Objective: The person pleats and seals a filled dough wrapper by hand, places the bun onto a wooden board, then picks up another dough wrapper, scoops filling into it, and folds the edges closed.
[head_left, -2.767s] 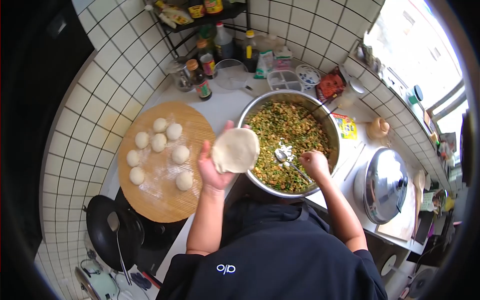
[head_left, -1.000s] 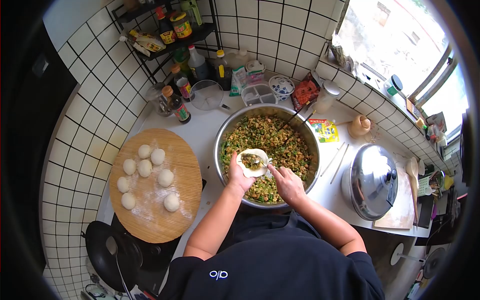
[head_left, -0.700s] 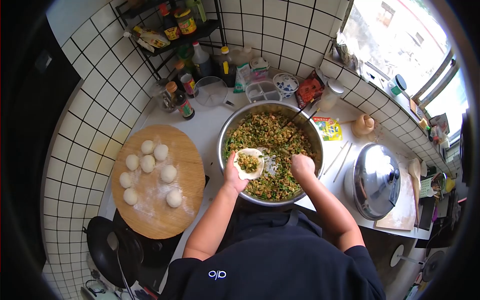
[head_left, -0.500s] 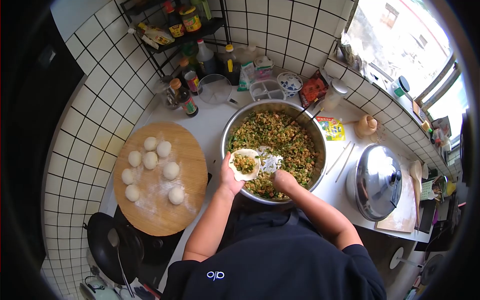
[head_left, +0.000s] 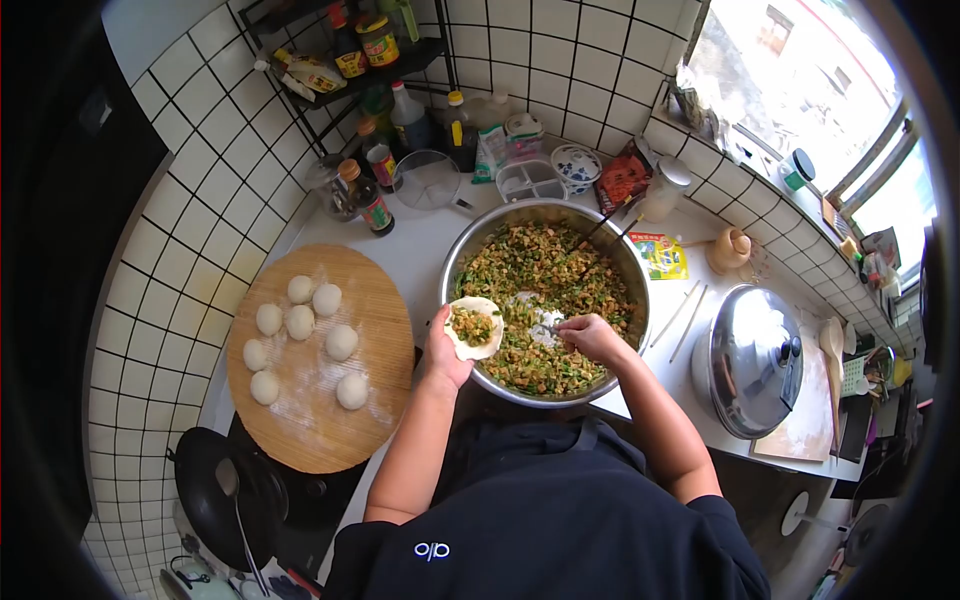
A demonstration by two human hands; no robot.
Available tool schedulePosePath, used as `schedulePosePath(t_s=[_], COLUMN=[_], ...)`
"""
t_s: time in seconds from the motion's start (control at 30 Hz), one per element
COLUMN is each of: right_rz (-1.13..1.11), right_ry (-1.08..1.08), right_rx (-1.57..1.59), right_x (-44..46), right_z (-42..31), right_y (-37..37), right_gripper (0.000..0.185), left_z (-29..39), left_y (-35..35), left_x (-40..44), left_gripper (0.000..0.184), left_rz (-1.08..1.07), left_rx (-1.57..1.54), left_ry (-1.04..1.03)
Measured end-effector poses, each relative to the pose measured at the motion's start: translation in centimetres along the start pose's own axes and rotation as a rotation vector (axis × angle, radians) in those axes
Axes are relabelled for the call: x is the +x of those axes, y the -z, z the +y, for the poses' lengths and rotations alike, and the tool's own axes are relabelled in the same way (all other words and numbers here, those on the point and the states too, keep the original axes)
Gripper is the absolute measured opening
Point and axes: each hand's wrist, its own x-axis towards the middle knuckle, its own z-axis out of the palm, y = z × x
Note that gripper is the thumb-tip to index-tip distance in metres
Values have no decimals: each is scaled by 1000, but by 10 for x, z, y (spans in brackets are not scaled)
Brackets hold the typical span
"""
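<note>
My left hand (head_left: 445, 350) holds a round dough wrapper (head_left: 489, 347) with a heap of green and brown filling (head_left: 471, 326) on it, at the left rim of a large steel bowl (head_left: 645, 290). More chopped filling (head_left: 540, 250) fills the bowl, with a pale bare patch near its middle. My right hand (head_left: 592, 337) is closed over the right part of the bowl, pinched on the handle of a spoon (head_left: 558, 328), whose lower end is hard to make out. Several white dough balls (head_left: 342, 342) lie on a round bamboo board (head_left: 300, 430) to the left.
A lidded steel pot (head_left: 750, 360) and two chopsticks (head_left: 685, 322) are at the right. Bottles (head_left: 372, 200), a strainer (head_left: 427, 181) and a divided box (head_left: 531, 182) stand behind. A black wok (head_left: 215, 490) with a spatula sits at lower left.
The flat wrapper now carries filling and has become cupped in my left hand. Lately my left hand has shifted slightly left, while my right hand has moved up and right over the bowl.
</note>
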Motion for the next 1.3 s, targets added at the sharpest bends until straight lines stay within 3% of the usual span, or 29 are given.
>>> schedulePosePath(t_s=[0.23,0.33,0.47,0.67,0.77,0.83,0.9,1.03,1.1,1.3], right_rz=[191,538,615,554,629,673,620,141,-2,107], right_ry=[224,552,686,726,807,658,351,-79,30,12], right_rx=[35,-453,-820,-773,-633,-517,-640,-835,-798,-251], right_x=[-35,-50,-56,-52,-54,-51,-30,2,-4,-5], right_z=[-40,-40,-19,-7,-18,-25,-12,20,20,20], right_y=[3,-17,-39,-45,-34,-24,-14,-27,-45,-22], right_gripper=[24,24,52,53,49,40,37,39,35,24], left_z=[-32,-36,-35,-36,-34,-31,-26,-18,-17,-8], left_y=[-29,-41,-46,-38,-30,-26,-22,-25,-22,-22], left_x=[12,16,25,25,27,26,26,16,16,9], left_gripper=[42,46,50,53,54,54,54,54,53,51], left_rz=[-4,1,-2,-43,-30,-36,-38,-49,-69,-43], left_rx=[-22,-29,-42,-41,-60,-31,-15,-4,-15,-8], left_ry=[102,141,207,217,185,129,117,112,92,75])
